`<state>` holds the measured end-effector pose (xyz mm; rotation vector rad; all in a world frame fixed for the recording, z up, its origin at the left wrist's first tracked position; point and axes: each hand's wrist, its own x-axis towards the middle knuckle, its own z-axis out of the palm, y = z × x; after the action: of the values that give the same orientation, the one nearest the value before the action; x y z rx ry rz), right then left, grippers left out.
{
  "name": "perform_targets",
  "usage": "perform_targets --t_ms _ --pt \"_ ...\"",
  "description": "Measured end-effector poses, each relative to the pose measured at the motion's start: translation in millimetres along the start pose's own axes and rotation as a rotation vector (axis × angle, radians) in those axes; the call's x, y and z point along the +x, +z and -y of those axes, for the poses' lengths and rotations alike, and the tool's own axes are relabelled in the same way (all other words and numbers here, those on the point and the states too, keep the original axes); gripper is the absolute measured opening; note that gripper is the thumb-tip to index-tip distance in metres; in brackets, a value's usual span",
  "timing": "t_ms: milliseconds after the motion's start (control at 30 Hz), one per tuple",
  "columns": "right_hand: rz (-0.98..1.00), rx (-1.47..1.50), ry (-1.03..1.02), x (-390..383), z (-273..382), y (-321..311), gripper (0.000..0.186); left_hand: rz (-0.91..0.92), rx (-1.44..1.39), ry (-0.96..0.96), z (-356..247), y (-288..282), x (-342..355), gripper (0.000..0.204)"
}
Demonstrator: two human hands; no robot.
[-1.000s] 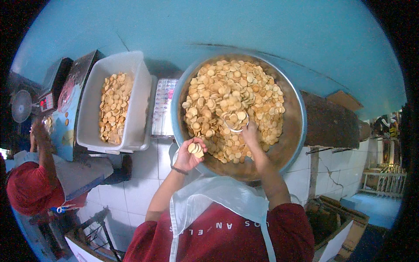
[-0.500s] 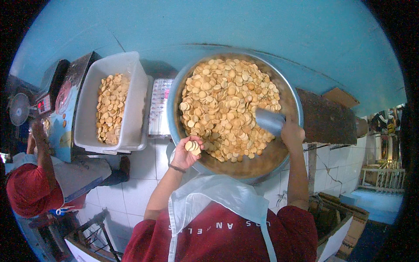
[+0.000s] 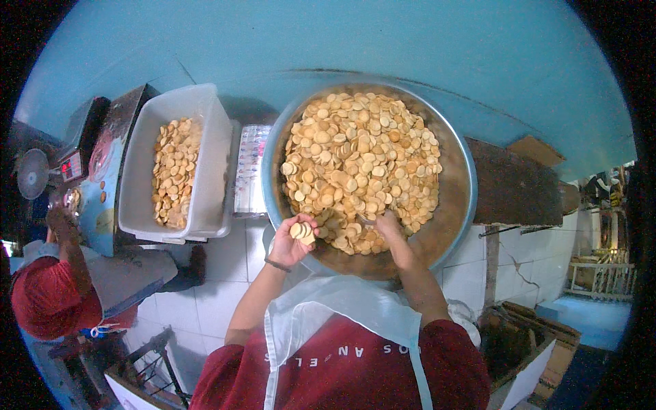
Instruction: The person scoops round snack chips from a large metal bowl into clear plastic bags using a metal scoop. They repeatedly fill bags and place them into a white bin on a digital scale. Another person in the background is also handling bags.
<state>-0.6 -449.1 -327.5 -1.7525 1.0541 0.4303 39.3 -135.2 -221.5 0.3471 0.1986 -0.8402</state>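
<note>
A large round metal basin (image 3: 454, 236) stands before me, heaped with small round pale-brown biscuits (image 3: 355, 150). My left hand (image 3: 290, 249) is at its near left rim, fingers curled round a few biscuits (image 3: 301, 233). My right hand (image 3: 389, 228) is low inside the basin, at the near side of the heap, its fingers closed on the metal scoop (image 3: 367, 220). Only a sliver of the scoop shows; the biscuits and my hand hide the rest.
Left of the basin, flat plastic packets (image 3: 251, 171) lie beside a white tub (image 3: 212, 164) with more biscuits in it. Farther left, another person (image 3: 51, 294) in a red shirt works near a digital scale (image 3: 71, 166). A dark bench (image 3: 512, 181) extends to the right.
My right hand has moved left and toward me with the scoop, which has gone from above the right side of the heap into the near biscuits. My left hand has barely moved.
</note>
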Motion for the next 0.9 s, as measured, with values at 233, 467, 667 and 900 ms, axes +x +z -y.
perform_targets --t_ms 233,467,667,900 --pt "-0.138 0.148 -0.428 18 22 8 0.029 -0.040 -0.013 0.001 0 2 -2 0.032" --pt "-0.748 -0.602 -0.624 -82 92 -119 0.054 0.002 -0.019 0.016 2 -2 0 0.031" --pt "-0.615 -0.895 -0.221 -145 95 -176 0.047 0.020 -0.040 0.014 3 -1 0 0.030" --pt "-0.023 -1.051 -0.477 -88 19 -137 0.034 -0.124 0.099 0.060 2 12 -13 0.026"
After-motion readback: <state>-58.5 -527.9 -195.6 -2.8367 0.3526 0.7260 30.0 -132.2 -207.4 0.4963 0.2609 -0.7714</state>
